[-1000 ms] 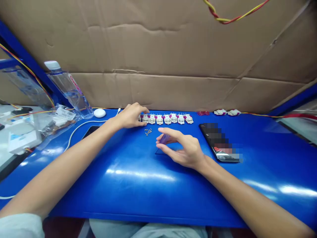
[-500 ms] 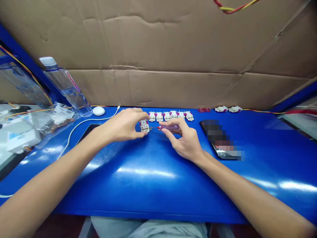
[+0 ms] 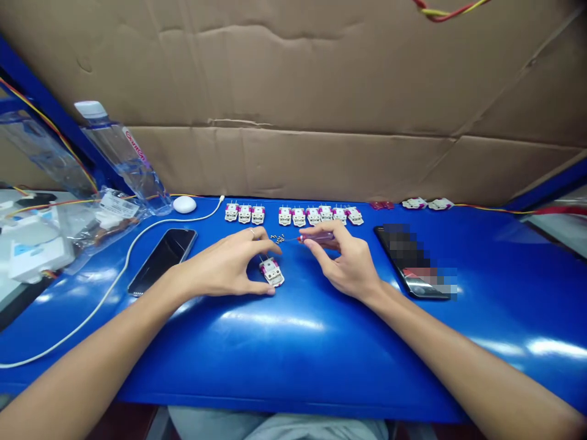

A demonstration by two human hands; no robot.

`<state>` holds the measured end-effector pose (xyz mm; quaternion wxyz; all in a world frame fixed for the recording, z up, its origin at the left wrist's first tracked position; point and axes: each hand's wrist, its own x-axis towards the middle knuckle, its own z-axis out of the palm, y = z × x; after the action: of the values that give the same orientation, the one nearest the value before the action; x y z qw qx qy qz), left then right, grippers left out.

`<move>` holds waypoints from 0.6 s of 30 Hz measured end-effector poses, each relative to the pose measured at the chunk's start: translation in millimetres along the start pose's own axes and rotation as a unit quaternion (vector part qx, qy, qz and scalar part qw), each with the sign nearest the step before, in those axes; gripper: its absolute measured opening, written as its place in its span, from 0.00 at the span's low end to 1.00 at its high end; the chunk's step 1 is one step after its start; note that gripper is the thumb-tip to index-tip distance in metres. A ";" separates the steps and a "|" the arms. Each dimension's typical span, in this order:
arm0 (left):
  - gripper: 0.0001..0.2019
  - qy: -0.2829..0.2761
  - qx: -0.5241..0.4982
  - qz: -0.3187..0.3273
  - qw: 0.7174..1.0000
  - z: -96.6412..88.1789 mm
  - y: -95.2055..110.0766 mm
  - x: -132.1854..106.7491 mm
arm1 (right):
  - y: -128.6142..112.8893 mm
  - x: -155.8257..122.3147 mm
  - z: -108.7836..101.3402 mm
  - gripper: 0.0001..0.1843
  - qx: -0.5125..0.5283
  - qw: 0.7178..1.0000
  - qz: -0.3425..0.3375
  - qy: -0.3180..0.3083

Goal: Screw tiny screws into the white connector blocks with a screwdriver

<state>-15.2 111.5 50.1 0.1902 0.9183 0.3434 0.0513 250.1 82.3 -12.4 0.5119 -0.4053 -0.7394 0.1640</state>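
Observation:
My left hand is closed around a small white-and-purple plug, its thumb at the near edge and fingers on the far side. Metal pins stick out of the plug's far end, and two dark holes show on its face. In my right hand is a screwdriver with a translucent reddish-purple handle, gripped between thumb and fingers. The thin shaft points left, its tip close to a little pile of small screws; whether it touches one I cannot tell. Behind my hands, several similar plugs stand in a row.
A phone lies left beside a white cable, another phone on the right. At the back are a white oval case, a leaning water bottle, red pieces and two white parts against the cardboard wall.
My left hand has moved nearer to me with the plug, uncovering the left phone, the screw pile and three plugs at the row's left. The screwdriver has barely moved relative to the table.

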 end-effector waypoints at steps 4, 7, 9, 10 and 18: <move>0.20 -0.010 -0.011 0.034 0.999 -1.9 -5.0 -1.8 | 1.6 -0.4 1.2 0.09 0.003 1.000 0.009 -0.008; 0.16 -0.014 -0.017 0.042 0.999 -0.6 -6.0 -0.2 | 2.1 -1.0 2.2 0.09 0.003 1.000 0.011 -0.008; 0.14 -0.010 -0.026 0.045 0.999 2.1 -5.5 1.3 | 1.6 -1.4 2.4 0.10 0.000 1.000 0.009 -0.007; 0.13 -0.007 -0.030 0.047 0.998 4.2 -5.0 2.0 | 1.1 -1.5 2.4 0.10 -0.002 1.000 0.007 -0.008; 0.17 0.031 -0.066 0.029 0.997 23.9 4.1 6.8 | -2.1 0.0 -0.2 0.09 -0.009 1.000 -0.021 0.013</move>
<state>-2.2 105.6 29.5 0.2383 0.9111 0.3187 0.1076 249.4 81.0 -10.9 0.5210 -0.3960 -0.7428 0.1414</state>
